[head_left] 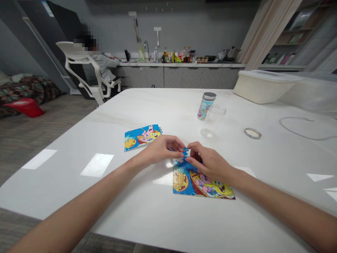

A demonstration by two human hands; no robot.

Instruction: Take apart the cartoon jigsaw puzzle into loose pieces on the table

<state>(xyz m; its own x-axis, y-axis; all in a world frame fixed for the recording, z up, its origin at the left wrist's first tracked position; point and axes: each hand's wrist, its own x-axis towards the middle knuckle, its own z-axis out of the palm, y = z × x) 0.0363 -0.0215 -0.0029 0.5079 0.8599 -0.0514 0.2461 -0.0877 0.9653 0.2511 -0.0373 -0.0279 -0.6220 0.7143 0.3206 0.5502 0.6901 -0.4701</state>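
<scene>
the left hand and right hand both pinch a small blue cardboard puzzle piece, likely light and bendy, best held by its edges, at the far edge of the colourful flat puzzle.

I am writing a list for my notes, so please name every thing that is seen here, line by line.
table: one, white, whole foreground
jigsaw puzzle: one, blue and yellow, near edge
picture card: one, blue and yellow, left of the puzzle
puzzle piece: one, blue, at the puzzle's top edge
printed can: one, grey lid, mid-table
clear jar: one, transparent, before the can
lid: one, silver rim, right of the jar
tub: one, cream, far right
cable: one, white, right side
seated person: one, white chair, back left
left hand: one, pinches the puzzle piece
right hand: one, pinches it too
</scene>
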